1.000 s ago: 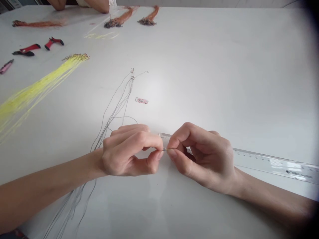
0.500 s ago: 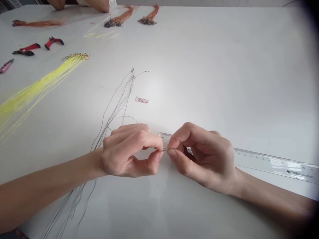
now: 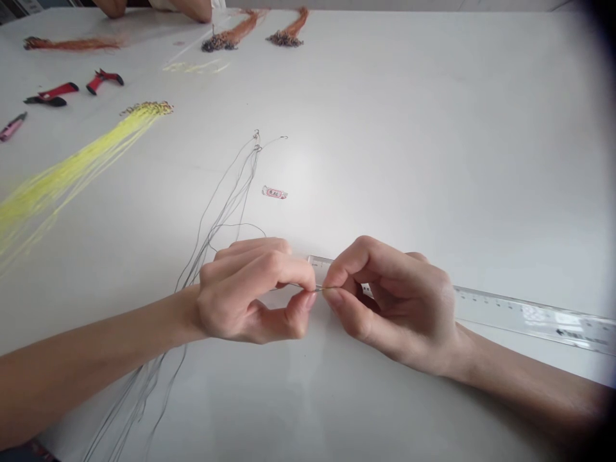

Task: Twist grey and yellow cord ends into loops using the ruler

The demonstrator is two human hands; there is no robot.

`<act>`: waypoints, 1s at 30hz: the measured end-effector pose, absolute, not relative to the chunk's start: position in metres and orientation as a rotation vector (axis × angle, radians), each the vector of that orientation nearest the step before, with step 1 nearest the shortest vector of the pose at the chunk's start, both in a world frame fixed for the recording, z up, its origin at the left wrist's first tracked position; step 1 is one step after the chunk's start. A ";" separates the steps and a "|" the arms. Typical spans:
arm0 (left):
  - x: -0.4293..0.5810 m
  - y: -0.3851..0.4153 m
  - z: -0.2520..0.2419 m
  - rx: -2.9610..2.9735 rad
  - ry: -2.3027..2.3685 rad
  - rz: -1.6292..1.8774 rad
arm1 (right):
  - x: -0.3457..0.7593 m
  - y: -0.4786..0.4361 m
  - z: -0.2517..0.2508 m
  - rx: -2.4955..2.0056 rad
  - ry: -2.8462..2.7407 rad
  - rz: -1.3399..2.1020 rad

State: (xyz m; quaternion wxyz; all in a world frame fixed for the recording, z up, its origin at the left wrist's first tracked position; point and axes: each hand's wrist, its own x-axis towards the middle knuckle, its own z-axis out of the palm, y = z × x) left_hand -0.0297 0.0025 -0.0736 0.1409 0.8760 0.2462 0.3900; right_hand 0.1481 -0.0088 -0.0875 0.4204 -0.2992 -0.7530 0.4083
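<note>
My left hand [image 3: 253,289] and my right hand [image 3: 399,305] meet fingertip to fingertip above the table, both closed in a pinch. A short piece of thin grey fishing line [image 3: 318,289] shows in the small gap between them. Whether a hook is inside either pinch is hidden by the fingers. Behind and under my left wrist runs a loose bunch of grey fishing lines [image 3: 231,199], with small hooks [image 3: 256,147] at its far end. Beneath my right hand lies a clear ruler [image 3: 500,311], its left end showing between the hands.
A small printed label [image 3: 274,192] lies beyond my hands. At left are a bundle of yellow lines [image 3: 96,154], red-handled pliers [image 3: 103,80] and a pink tool [image 3: 13,127]. Orange bundles [image 3: 235,33] lie at the back, near another person's arms [image 3: 192,9].
</note>
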 end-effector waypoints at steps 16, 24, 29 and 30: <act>-0.029 0.002 -0.076 2.541 0.733 1.125 | 0.147 -0.008 -0.087 -0.774 -1.885 1.030; -0.027 0.003 -0.077 2.554 0.663 1.210 | 0.147 -0.007 -0.087 -0.770 -1.883 1.038; -0.027 0.002 -0.076 2.547 0.675 1.190 | 0.147 -0.008 -0.087 -0.773 -1.877 1.046; -0.027 0.002 -0.076 2.547 0.677 1.192 | 0.147 -0.008 -0.087 -0.771 -1.875 1.047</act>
